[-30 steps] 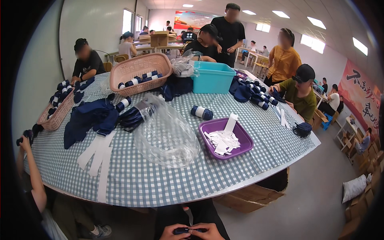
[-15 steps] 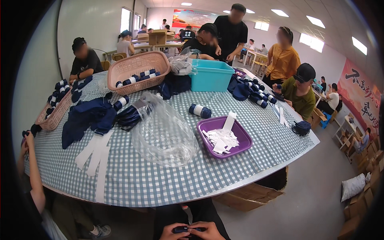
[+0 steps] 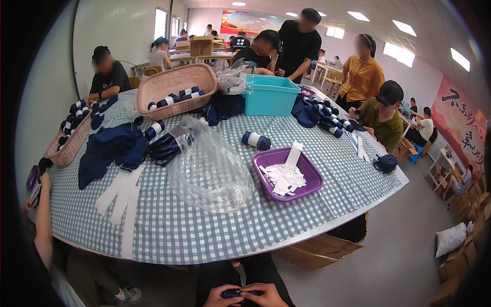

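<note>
Overhead, ceiling lights (image 3: 358,16) glow above the checked table (image 3: 215,230) in a busy workroom.

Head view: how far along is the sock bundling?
Done: banded rolls fill the pink basket. In hand: both hands, left hand and right hand, grip a small dark item below the table edge. Left: loose navy socks and the clear bag remain.

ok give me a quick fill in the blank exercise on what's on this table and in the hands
1. Both hands, the left hand and right hand, hold one small dark ____ object between them.
2. The white paper slips lie in a ____ tray.
3. The checked table bears a pink basket next to a ____ plastic bin.

Missing words: blue; purple; teal
</note>
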Available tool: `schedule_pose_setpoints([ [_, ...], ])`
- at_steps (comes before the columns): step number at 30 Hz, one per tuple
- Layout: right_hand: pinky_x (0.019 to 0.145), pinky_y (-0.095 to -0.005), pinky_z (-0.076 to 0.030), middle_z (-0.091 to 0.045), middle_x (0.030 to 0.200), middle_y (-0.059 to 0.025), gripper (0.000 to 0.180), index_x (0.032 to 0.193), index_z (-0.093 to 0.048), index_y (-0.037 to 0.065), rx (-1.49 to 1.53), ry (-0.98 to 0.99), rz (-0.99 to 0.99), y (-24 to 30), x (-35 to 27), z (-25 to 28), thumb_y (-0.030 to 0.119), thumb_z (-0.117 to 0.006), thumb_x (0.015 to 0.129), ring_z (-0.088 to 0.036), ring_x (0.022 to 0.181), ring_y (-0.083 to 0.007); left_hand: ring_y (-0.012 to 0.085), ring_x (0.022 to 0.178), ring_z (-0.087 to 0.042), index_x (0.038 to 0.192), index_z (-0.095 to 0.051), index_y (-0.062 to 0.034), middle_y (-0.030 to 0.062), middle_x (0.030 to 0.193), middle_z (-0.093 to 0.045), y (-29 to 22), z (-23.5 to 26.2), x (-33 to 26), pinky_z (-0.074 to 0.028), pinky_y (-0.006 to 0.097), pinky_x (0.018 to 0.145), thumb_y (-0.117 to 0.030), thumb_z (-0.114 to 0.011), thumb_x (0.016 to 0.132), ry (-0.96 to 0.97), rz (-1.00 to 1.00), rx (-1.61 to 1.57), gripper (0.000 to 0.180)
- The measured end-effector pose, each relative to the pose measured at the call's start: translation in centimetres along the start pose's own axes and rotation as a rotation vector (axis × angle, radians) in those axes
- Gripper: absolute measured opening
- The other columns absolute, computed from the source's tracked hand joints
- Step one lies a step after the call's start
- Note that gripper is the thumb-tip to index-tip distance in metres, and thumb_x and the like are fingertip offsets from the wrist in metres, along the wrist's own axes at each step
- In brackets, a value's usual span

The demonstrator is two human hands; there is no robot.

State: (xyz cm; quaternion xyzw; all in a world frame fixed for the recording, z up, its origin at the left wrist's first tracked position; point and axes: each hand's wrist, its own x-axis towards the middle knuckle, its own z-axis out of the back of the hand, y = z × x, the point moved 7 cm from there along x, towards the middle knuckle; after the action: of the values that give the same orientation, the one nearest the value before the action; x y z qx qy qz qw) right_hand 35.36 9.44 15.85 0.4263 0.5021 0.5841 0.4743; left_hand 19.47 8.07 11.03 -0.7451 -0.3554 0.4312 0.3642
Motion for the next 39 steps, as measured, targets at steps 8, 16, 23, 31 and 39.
schedule_pose_setpoints([
  [8,0.072,-0.0278,-0.054,-0.074,0.091,-0.0114,0.016,0.095,-0.076,-0.001,0.024,0.011,-0.005,0.0,0.1,-0.3,0.011,-0.076,0.085,-0.069,0.079,-0.0154,0.0161,0.086,-0.069,0.115,-0.066,0.003,0.0085,0.101,-0.068,0.3,0.5,0.2,-0.061,0.027,0.071,-0.008,-0.076,0.086,-0.011,-0.044,0.001,0.032],
  [16,0.073,-0.0287,-0.054,-0.074,0.091,-0.0124,0.015,0.096,-0.076,-0.001,0.037,0.028,-0.017,-0.3,0.1,-0.5,0.01,-0.075,0.086,-0.07,0.08,-0.0168,0.0161,0.083,-0.069,0.114,-0.067,0.0029,0.0087,0.098,-0.069,0.1,0.6,0.1,-0.06,0.027,0.069,-0.008,-0.076,0.087,-0.005,-0.056,0.016,0.031],
  [23,0.074,-0.0305,-0.054,-0.074,0.091,-0.0139,0.015,0.096,-0.075,-0.002,0.042,0.039,-0.019,0.0,0.2,-0.6,0.01,-0.072,0.088,-0.071,0.08,-0.0204,0.0144,0.08,-0.068,0.11,-0.069,0.0036,0.0079,0.094,-0.07,-0.6,0.6,0.3,-0.057,0.027,0.069,-0.011,-0.076,0.087,-0.012,-0.173,0.102,0.028],
  [31,0.072,-0.0306,-0.054,-0.074,0.09,-0.0148,0.014,0.097,-0.075,-0.002,0.021,0.043,0.004,0.5,0.2,-0.5,0.008,-0.071,0.088,-0.071,0.08,-0.0221,0.0139,0.083,-0.067,0.112,-0.068,0.003,0.0078,0.096,-0.069,-0.2,0.5,0.3,-0.057,0.027,0.07,-0.011,-0.076,0.087,0.005,-0.115,0.058,0.029],
  [39,0.074,-0.0289,-0.053,-0.074,0.093,-0.013,0.021,0.105,-0.073,-0.002,0.001,0.011,0.01,0.4,0.1,-0.8,0.009,-0.072,0.088,-0.069,0.081,-0.0186,0.0157,0.085,-0.068,0.114,-0.067,0.003,0.0091,0.1,-0.07,0.5,0.9,0.5,-0.059,0.027,0.07,-0.009,-0.075,0.087,0.007,-0.092,0.027,0.031],
])
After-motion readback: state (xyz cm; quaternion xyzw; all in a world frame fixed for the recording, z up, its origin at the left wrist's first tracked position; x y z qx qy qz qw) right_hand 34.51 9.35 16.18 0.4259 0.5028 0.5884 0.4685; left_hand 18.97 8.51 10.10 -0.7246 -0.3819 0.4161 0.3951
